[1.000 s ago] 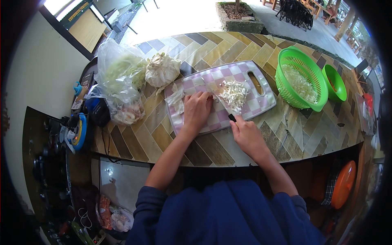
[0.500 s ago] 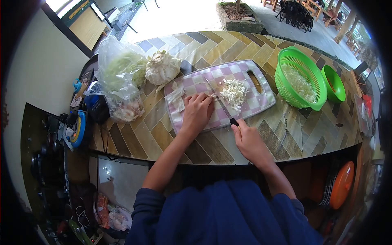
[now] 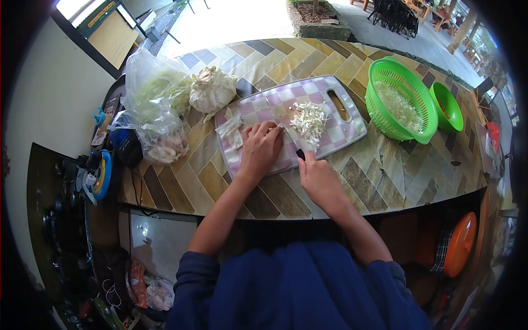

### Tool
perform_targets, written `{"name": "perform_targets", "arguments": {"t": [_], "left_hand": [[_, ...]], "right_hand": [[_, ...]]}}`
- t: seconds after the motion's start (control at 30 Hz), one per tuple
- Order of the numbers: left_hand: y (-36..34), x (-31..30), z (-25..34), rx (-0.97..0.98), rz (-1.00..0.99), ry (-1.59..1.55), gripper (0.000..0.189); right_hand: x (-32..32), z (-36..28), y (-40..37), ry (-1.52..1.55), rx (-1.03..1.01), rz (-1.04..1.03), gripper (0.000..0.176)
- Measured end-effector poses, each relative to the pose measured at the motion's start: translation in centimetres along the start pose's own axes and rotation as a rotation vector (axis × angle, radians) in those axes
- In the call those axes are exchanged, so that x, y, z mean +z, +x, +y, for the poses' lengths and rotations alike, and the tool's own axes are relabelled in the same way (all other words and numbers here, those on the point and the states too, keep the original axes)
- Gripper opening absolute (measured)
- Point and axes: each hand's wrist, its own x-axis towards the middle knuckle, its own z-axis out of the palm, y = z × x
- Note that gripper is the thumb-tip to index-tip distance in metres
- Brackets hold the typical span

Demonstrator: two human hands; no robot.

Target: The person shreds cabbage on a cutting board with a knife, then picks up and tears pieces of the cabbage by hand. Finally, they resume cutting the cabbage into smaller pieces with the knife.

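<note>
My right hand (image 3: 319,179) is closed around the black handle of a knife (image 3: 300,154). Its blade is hard to make out and points up and left across the cutting board, near my left fingertips. My left hand (image 3: 260,146) rests on the board with fingers curled and pressed down on a small pale vegetable piece (image 3: 280,127), mostly hidden. Beneath both lies a pink-and-white checked cutting board (image 3: 345,132). Just right of the blade sits a heap of chopped white vegetable (image 3: 309,122). Limp pale leaves (image 3: 230,130) lie left of my left hand.
A pale, leafy cabbage-like head (image 3: 212,91) sits behind the board, beside a clear plastic bag (image 3: 157,93) of greens. To the right are a green colander (image 3: 377,104) with pale shreds and a green bowl (image 3: 448,113). The wooden-patterned tabletop (image 3: 220,190) has a curved edge.
My right hand has shifted left and slightly up with the knife, closer to my left hand. My left hand keeps its place on the board. The whole view has shifted slightly.
</note>
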Motion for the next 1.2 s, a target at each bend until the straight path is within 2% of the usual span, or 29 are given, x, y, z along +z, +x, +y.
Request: {"name": "perform_targets", "arguments": {"t": [0.17,0.37,0.47,0.77,0.97,1.2], "left_hand": [[-0.3,-0.4,-0.3,0.038,-0.023,0.028,0.023],[-0.5,-0.2,-0.2,0.036,-0.027,0.046,0.025],[-0.5,-0.4,-0.1,0.036,-0.019,0.04,0.025],[-0.5,-0.3,-0.2,0.021,-0.015,0.019,0.027],[-0.5,-0.3,-0.1,0.011,-0.023,0.01,0.024],[0.3,-0.2,-1.1,-0.057,-0.077,-0.008,0.021]], "right_hand": [[-1.2,0.3,-1.7,-0.077,0.01,-0.008,0.032],[-1.3,1.8,-1.4,0.137,-0.01,0.023,0.033],[-1.5,1.0,-1.9,0.14,-0.02,0.011,0.033],[-1.0,0.0,-1.7,0.044,-0.032,-0.009,0.032],[1.3,-0.4,1.4,0.002,-0.036,0.028,0.031],[-0.9,1.2,-1.3,-0.006,-0.007,0.017,0.033]]}}
